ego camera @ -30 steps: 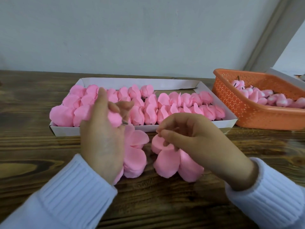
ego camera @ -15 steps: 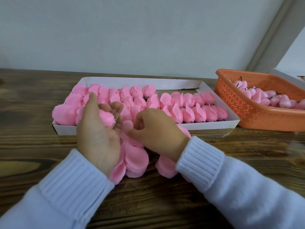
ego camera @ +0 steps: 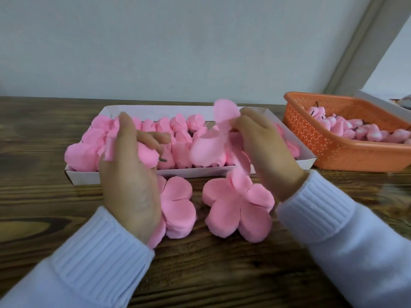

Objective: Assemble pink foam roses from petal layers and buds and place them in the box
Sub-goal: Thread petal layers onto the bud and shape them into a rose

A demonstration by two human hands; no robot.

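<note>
Many roses (ego camera: 178, 150) fill the box (ego camera: 84, 177) in the middle, but more are left: the left hand (ego camera: 129, 174) grips a bud (ego camera: 145, 155), the right hand (ego camera: 264, 156) pinches a petal layer (ego camera: 211, 141), and stacks (ego camera: 238, 207) sit on the worktop (ego camera: 222, 274).

pink petal layers (ego camera: 238, 207), orange basket (ego camera: 347, 152) — perforated

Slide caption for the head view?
Left hand grips a half-built rose; right hand holds a petal layer by the white box.

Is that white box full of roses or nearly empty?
Mostly full: rows of pink roses crowd the white box; the right hand hides part.
</note>
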